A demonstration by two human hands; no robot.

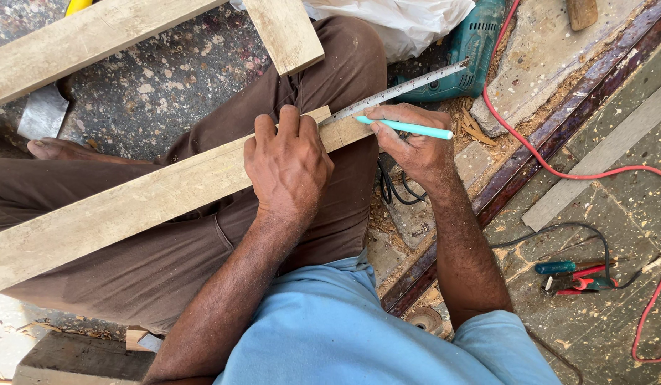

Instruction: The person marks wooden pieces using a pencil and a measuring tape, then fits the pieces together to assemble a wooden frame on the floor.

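Wood lies across our lap: a long pale wooden batten (131, 207) runs from the lower left up toward the middle, resting on our brown trousers (166, 264). We press our left hand (286, 165) flat on top of the batten near its upper end, fingers curled over the far edge, gripping the wood itself. Our right hand (412, 146) sits just beside it at the batten's end, clenched around a light turquoise pencil (409, 128) that points left, its tip touching the wood close to our left fingertips. A steel measuring tape (401, 90) lies along the same end of the batten and sticks out past it to the upper right, passing under our right fingers; we cannot tell whether those fingers also pin it. Behind the tape a teal power drill (473, 50) rests on the floor, next to a white plastic bag (394, 21). A second batten (81, 43) crosses the upper left, with a shorter piece (284, 32) near it. A red cable (558, 171) loops over the dusty floor on the right, where pliers with red handles (580, 281) and a screwdriver (558, 267) lie well apart from our hands.
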